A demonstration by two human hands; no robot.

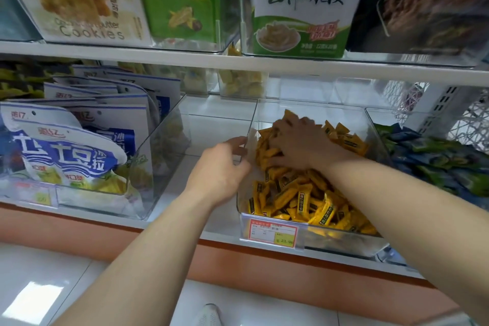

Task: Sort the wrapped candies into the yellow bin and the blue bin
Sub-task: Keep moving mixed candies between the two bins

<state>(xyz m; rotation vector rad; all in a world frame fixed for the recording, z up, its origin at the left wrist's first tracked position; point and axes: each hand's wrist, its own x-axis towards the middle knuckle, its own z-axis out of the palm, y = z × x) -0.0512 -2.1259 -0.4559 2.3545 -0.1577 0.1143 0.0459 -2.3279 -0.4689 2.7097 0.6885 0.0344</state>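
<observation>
Shop shelving fills the view, and the work happens on a white lower shelf (182, 193) lined with clear tubs. On it, the right hand (299, 143) lies palm down with its fingers splayed across the back of a heap of small yellow foil-wrapped candies (304, 198), pressing on them; no piece is plainly closed in its fingers. The left hand (219, 166) grips the left wall of the clear plastic bin of yellow candies (330, 239), thumb on one side and curled fingers on the other, seemingly steadying it. Just to the right stands the neighbouring clear bin (397, 113) holding blue-and-green wrapped candies (436, 156). No blue piece shows among the yellow ones, though the hand covers part of the heap.

Each candy looks light, with a slick, crinkly wrapper and a firm bar inside, so pieces will likely slide over one another when raked. A stray is best pinched across its middle or by a crimped end. A red-and-yellow price label (272, 233) fronts the bin, and blue-and-white snack pouches (68, 151) stand well to the left.
</observation>
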